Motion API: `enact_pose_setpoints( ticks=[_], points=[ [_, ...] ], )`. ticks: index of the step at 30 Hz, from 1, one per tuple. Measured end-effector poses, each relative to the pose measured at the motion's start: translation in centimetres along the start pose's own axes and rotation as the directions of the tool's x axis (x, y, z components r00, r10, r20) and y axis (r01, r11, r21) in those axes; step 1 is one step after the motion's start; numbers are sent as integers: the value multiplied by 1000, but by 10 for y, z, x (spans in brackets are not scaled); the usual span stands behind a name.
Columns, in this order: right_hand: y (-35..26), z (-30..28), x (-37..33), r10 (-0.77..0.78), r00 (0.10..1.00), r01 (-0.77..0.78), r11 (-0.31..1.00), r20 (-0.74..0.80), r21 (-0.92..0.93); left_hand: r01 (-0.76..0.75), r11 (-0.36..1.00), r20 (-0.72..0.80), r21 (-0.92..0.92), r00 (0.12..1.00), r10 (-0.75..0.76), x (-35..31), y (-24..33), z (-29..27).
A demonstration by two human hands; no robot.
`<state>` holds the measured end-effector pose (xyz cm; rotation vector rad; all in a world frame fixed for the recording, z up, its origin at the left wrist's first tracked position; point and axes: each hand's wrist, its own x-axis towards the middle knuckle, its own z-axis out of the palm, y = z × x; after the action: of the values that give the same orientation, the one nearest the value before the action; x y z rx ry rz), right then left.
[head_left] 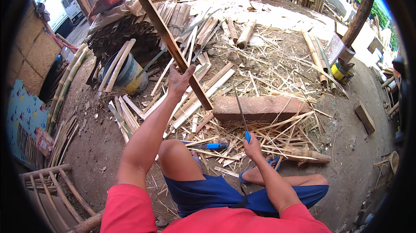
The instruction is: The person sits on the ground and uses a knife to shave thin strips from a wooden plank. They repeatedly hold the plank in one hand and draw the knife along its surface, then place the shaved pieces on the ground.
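Raised in front of me, my left hand (178, 83) is closed around a long brown bamboo slat (157, 21). The slat slants from the upper left down to the left end of a thick wooden block (260, 106). My right hand (252, 147) grips the blue handle of a knife (241, 111). Its long narrow blade points up and away, in front of the block in this view; whether it touches the wood I cannot tell. On the ground between my legs lies another blue-handled tool (213, 146), its kind unclear.
Bamboo strips and shavings (286, 133) litter the ground around the block. At the left a bucket (130, 74) holds bamboo pieces, with a stack of slats (117, 38) behind it. A bamboo frame (56, 194) stands lower left. Cans (342, 70) sit by a post at right.
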<state>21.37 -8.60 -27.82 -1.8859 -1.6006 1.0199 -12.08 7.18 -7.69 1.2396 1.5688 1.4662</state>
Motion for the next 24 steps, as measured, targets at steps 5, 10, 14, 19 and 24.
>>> enact_pose_setpoints(
  ticks=[5,10,14,19,24],
  points=[
    [-54,17,5,-211,970,215,976,119,-21,257,962,-298,93,929,-220,-81,-97,-70],
    [-88,62,5,-161,925,220,965,344,-142,538,822,-403,185,805,-436,-167,-189,-127],
    [-94,98,4,-201,887,258,962,416,-85,698,708,-469,108,664,-583,-227,-245,-156],
    [-106,118,11,-172,855,285,944,489,-167,754,655,-582,-45,513,-630,-242,-287,-184],
    [-118,122,20,-152,857,241,963,493,-123,747,664,-662,45,520,-540,-189,-307,-240]
  ],
)
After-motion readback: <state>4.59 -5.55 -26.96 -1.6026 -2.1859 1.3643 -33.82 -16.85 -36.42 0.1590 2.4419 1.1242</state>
